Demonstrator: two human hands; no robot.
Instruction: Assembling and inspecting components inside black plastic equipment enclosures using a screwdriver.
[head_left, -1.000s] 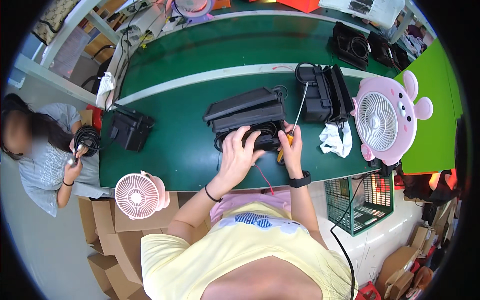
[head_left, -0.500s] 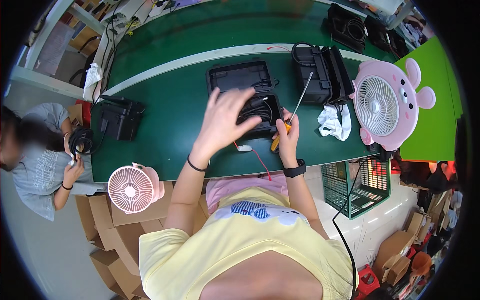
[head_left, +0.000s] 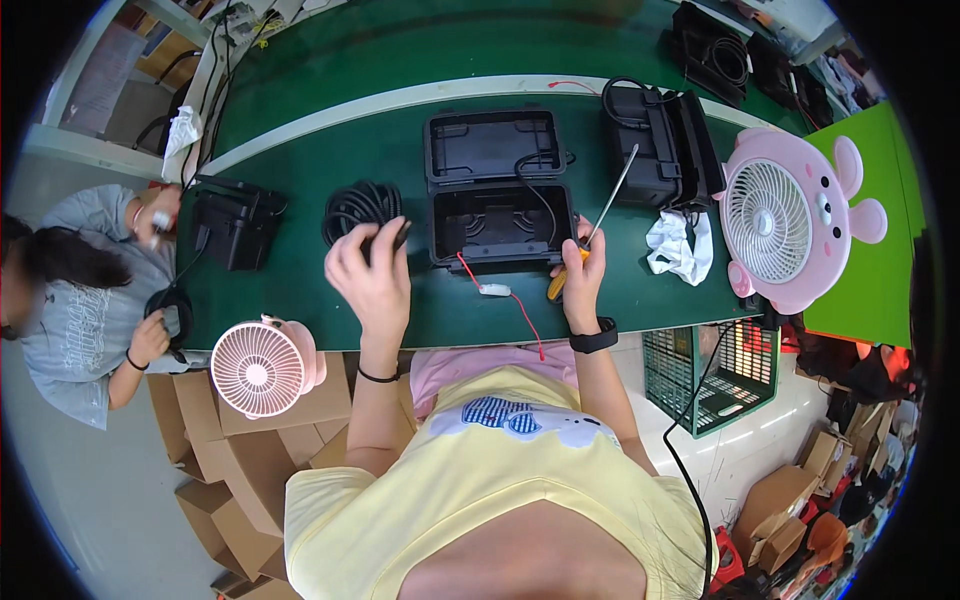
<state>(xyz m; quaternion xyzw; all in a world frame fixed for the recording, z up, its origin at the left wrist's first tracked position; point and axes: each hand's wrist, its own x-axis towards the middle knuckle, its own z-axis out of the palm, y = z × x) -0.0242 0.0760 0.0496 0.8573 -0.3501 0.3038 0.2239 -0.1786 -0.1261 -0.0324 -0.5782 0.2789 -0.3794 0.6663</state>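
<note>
My left hand [head_left: 372, 275] is closed on a coiled black cable [head_left: 358, 208], its dark end showing at my fingertips, left of the box. An open black plastic box [head_left: 440, 240] stands in front of me with its lid folded back; a thin black lead runs inside it. In my right hand [head_left: 583, 280] is a screwdriver [head_left: 613, 192] with a yellow-orange handle, its shaft pointing up and away. The fingers of that hand are against the box's right side. A red wire [head_left: 523, 322] with a white connector [head_left: 494, 290] lies in front of the box.
Another black case [head_left: 640, 140] and a white cloth [head_left: 680, 248] are to the right, beside a pink animal-shaped fan [head_left: 765, 222]. At left stand a black case [head_left: 238, 225] and a small pink fan [head_left: 260, 370]. A co-worker [head_left: 85, 300] handles a black cable there.
My left hand has lifted the cable coil out of the box and moved it left. The box's inside now shows. My right hand keeps the screwdriver beside the box.
</note>
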